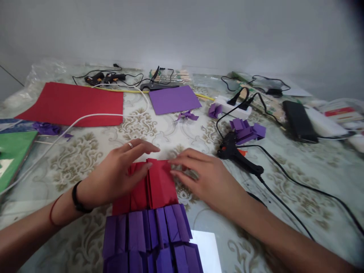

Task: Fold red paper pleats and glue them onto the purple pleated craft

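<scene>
Red paper (pixel 163 185) borders purple paper (pixel 136 231); my left hand (pixel 113 174) and right hand (pixel 204 176), both unclenched, frame it, seemingly for alignment.

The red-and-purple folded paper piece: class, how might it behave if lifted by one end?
The folded paper piece is probably light for its size, since it looks like paper throughout. It may bend where the purple folds meet the red section. Its raised folds could crush if squeezed.
</scene>
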Demonstrator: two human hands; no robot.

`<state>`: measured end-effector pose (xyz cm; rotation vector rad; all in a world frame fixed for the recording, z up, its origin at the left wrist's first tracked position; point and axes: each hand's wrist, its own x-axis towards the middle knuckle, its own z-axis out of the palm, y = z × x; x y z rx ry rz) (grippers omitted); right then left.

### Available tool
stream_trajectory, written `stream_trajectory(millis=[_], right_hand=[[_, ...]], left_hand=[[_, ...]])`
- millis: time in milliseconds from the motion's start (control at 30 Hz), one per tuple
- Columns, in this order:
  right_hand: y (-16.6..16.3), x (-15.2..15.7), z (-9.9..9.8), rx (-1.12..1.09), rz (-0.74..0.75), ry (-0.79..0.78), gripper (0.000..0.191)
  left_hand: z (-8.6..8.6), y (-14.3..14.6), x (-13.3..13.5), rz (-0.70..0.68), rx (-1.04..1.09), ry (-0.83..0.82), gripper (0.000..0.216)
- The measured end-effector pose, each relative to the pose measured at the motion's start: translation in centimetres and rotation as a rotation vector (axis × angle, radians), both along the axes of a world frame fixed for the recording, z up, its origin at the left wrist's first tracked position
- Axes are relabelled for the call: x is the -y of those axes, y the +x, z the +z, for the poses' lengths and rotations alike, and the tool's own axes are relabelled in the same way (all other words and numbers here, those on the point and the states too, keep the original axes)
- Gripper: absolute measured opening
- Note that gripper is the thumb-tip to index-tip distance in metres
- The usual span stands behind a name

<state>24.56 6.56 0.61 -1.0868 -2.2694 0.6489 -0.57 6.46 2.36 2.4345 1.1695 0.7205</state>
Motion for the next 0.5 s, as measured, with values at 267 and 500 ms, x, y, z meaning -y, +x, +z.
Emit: stream_trajectory(millis=[267,500], right_hand=[[-1.4,-2.8,0.5,-0.153,-0.072,-0.302,0.022],[-0.9,-2.8,1.2,-0.259,-0.046,-0.347,0.017]], left_hand=[[2.9,1.6,-1.3,0.023,0.062,0.030,0.024],[2.5,1.7,-1.9,0.111,0.152,-0.046,0.006]])
